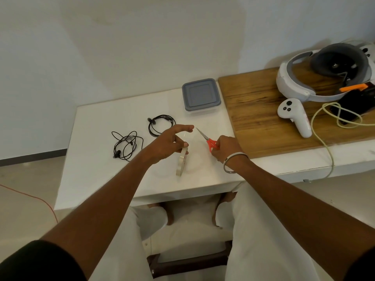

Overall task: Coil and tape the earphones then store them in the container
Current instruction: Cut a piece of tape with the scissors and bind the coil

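Two black earphone sets lie on the white table [105, 179]: a loose tangled one [125, 146] at the left and a neatly coiled one [161, 125] behind my left hand. My left hand [169, 144] holds a roll of clear tape [182, 162] upright above the table, index finger stretched out, with a thin strip of tape pulled toward it. My right hand [226, 148] grips the orange handles of the scissors [207, 138], whose blades point up-left toward the strip. The clear container with a grey lid [200, 96], shut, stands at the table's back right.
A wooden board [253, 118] lies to the right, bearing a white VR headset [324, 74], a white controller [294, 116], a black device and a pale yellow cable [324, 142]. My legs and a stool show below the table's front edge. An orange cord [40, 199] crosses the floor at left.
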Available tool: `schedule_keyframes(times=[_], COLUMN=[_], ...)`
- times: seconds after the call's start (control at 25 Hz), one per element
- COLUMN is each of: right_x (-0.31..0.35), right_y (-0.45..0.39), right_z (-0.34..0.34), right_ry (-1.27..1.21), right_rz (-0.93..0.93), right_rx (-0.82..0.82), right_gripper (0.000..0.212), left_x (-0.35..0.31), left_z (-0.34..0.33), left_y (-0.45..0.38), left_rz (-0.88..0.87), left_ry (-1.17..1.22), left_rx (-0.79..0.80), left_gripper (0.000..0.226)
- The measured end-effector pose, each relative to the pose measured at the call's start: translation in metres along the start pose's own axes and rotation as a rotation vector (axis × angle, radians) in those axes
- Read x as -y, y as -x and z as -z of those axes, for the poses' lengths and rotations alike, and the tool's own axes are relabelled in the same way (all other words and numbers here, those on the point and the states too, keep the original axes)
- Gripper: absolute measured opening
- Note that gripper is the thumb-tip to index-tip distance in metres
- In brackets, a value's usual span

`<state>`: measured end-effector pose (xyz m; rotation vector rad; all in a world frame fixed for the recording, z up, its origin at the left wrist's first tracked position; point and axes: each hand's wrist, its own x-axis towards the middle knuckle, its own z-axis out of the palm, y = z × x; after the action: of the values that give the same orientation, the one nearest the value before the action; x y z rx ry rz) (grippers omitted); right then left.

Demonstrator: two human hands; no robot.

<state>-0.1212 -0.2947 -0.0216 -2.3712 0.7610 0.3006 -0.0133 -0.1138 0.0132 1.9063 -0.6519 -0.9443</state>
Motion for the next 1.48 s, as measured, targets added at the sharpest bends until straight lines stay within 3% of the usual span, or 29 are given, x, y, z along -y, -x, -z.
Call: schedule_keyframes(times=[0.2,0.4,0.52,0.84,1.12,1.48], right_x=[0.006,0.01,0.016,0.029,0.028,0.023], right_y=[0.002,0.005,0.007,0.007,0.005,0.003], right_z=[0.003,0.007,0.007,0.005,0.008,0.006], right_ry=[-0.309,-0.274,-0.18,-0.174,-0.041,-0.06], right_rz=[0.043,-0.061,-0.057,0.029,0.125,0.143], right_rx=[0.313,0.65,0.762,0.823,0.76,0.736], right_gripper=[0.022,0.041,0.05,0.048,0.044,0.041], left_x=[-0.004,-0.001,0.001,-0.001,0.0,-0.001], left_z=[0.01,0.023,0.025,0.023,0.024,0.023], left_y=[0.002,0.003,0.003,0.004,0.004,0.005], left_rz=[0.016,0.037,0.025,0.037,0.018,0.023], left_ry=[-0.01,-0.027,-0.113,-0.176,-0.164,-0.151], left_rx=[0.02,0.033,0.079,0.227,0.263,0.276], left_gripper=[0.057,0.057,0.057,0.058,0.058,0.058])
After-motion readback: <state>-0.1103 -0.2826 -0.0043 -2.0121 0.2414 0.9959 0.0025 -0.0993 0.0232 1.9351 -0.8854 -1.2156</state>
